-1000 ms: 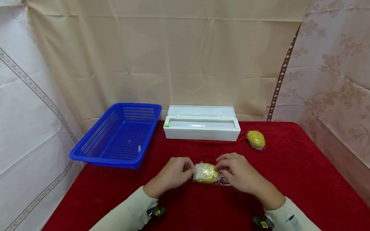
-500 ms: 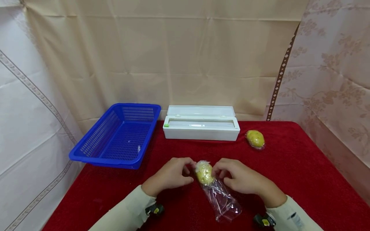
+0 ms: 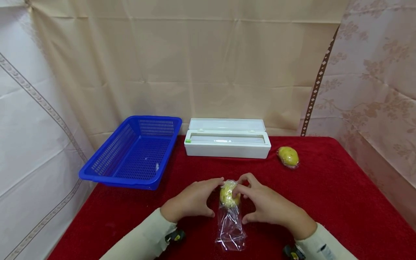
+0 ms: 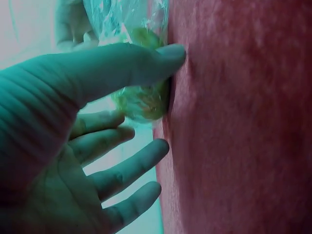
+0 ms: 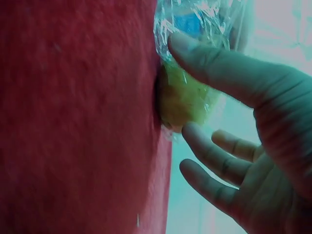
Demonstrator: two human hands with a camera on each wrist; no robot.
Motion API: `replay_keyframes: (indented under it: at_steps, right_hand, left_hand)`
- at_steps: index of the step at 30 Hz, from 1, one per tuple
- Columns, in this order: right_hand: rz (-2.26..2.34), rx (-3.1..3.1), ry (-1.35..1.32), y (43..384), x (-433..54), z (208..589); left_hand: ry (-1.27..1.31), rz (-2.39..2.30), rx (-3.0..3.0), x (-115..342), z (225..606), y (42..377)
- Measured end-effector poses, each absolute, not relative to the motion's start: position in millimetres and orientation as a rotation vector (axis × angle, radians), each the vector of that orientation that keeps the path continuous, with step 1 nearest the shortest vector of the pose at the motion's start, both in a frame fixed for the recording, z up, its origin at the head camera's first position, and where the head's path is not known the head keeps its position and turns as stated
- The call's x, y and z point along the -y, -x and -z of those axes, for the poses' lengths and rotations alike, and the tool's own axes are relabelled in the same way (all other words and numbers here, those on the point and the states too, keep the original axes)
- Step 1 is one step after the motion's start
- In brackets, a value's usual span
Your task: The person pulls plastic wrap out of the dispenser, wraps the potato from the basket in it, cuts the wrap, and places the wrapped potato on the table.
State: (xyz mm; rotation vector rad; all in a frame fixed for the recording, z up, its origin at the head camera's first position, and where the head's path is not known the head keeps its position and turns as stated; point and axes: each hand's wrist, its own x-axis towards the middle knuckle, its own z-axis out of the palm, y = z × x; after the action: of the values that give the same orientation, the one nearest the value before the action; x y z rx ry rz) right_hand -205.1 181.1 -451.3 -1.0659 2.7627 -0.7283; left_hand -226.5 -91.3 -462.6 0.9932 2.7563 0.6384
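A potato (image 3: pixel 226 196) in cling film lies on the red cloth between the two hands. Its loose tail of clear film (image 3: pixel 231 229) stretches toward the person. Left of the potato, the left hand (image 3: pixel 194 199) has its thumb and fingers spread, the fingertips near the far end of the potato. In the left wrist view those fingers (image 4: pixel 131 170) are extended and hold nothing. From the other side the right hand (image 3: pixel 268 202) reaches over, a fingertip at the potato's upper right side and the thumb apart from it. The right wrist view shows the potato (image 5: pixel 183 100) beyond the thumb.
At the back stands a white cling film box (image 3: pixel 227 150) with its lid raised. A blue plastic basket (image 3: pixel 120 183) is at the left. Another film-wrapped potato (image 3: pixel 288 156) lies at the back right. Red cloth (image 3: pixel 325 187) covers the table.
The potato has turned so its film tail, first at the right, now points straight toward the person. Both hands have spread their thumbs and fingers wider around it.
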Motion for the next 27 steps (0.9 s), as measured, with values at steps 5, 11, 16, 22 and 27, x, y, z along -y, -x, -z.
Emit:
replay_keyframes:
  at_steps: [5,11,16,22,27]
  right_hand:
    - [0.608,-2.851,1.113,201.3,-174.3,454.4]
    - [0.51,-2.921,1.152,197.4,-169.7,454.1]
    - [0.513,-2.922,1.172,198.3,-170.9,454.2]
    - [0.613,-2.879,1.17,201.1,-175.0,456.1]
    - [0.711,-2.844,1.16,202.7,-177.1,456.0]
  left_hand:
    - [-1.01,-0.556,-2.826,87.1,461.7,220.2]
    - [-1.054,-0.523,-2.844,87.0,462.6,218.7]
    - [-1.049,-0.53,-2.821,90.6,461.5,221.5]
    - [-1.053,-0.589,-2.779,93.5,458.9,224.1]
    - [-1.091,-0.612,-2.794,94.3,458.5,226.1]
